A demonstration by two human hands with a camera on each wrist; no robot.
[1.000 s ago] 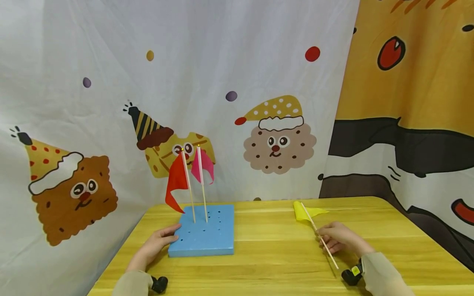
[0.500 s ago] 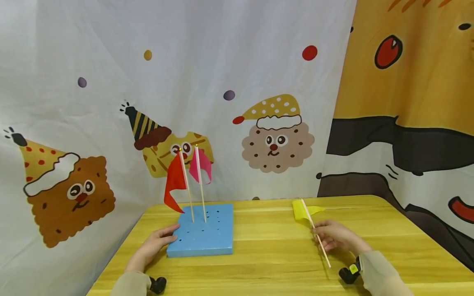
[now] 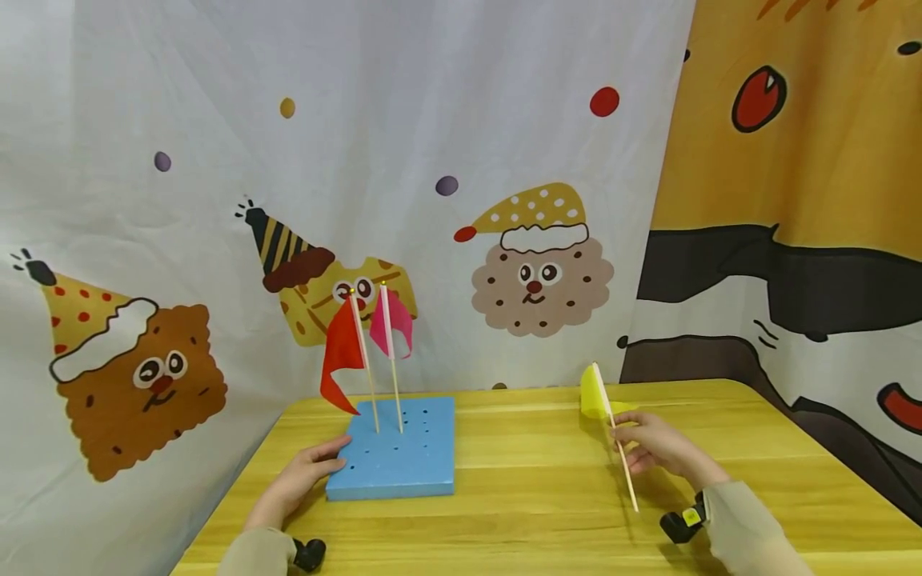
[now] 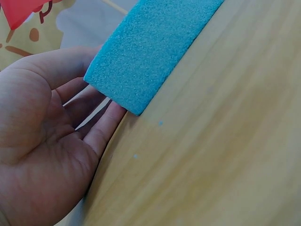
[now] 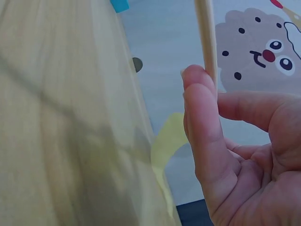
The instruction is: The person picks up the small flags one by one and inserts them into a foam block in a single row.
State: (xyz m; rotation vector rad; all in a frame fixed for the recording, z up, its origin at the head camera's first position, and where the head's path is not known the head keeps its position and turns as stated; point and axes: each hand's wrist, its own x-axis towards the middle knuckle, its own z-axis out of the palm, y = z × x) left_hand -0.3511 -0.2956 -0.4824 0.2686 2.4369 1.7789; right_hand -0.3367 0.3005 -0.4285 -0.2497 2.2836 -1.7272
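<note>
My left hand (image 3: pixel 306 472) rests against the left edge of a blue foam block (image 3: pixel 425 472), its fingers fairly straight in the left wrist view. Small holes dot the block's top. Two sticks stand in it, one with a red flag (image 3: pixel 344 352), the other with a pink flag (image 3: pixel 398 322). On the right, my right hand (image 3: pixel 659 448) pinches the wooden stick (image 5: pixel 206 33) of a yellow flag (image 3: pixel 592 394) between thumb and fingers. That flag leans, cloth end up and away, with its bare lower end toward me.
The wooden table (image 3: pixel 519 480) spreads between and around both hands. A printed cloth (image 3: pixel 446 96) with cartoon figures hangs behind the table's far edge. Tiny blue crumbs (image 4: pixel 161 123) lie near the block in the left wrist view.
My right hand has raised the yellow flag and turned its stick more upright, the lower end swinging left. The left hand and the foam block have stayed in place.
</note>
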